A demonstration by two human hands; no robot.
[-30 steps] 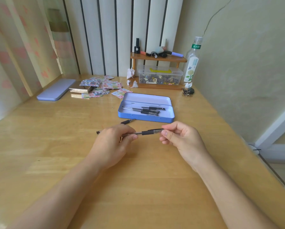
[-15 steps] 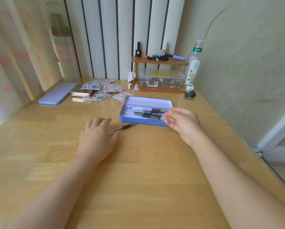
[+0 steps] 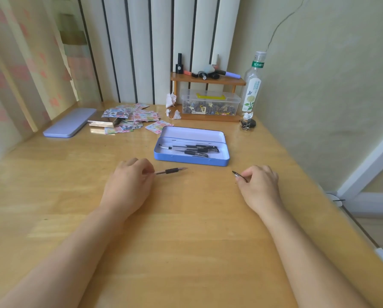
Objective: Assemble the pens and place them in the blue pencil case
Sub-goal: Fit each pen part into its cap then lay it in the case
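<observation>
Your left hand [image 3: 128,185] pinched pen body [image 3: 171,170] on table [image 3: 186,241]; right hand [image 3: 260,185] pinched small dark pen part [image 3: 239,176], near blue pencil case [image 3: 191,160].

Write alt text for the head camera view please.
Over a wooden desk, the left hand holds an uncapped pen and the right hand a small dark pen part. Behind them, an open blue pencil case holds several pens.

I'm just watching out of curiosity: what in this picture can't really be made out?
Head view only:
- Rear of the pen barrel: hidden inside the left hand.
- Small dark piece: mostly covered by the right hand; too small to identify.
- Pens in the pencil case: overlapping, exact count unclear.
- Bottle label: too small to read.
</observation>
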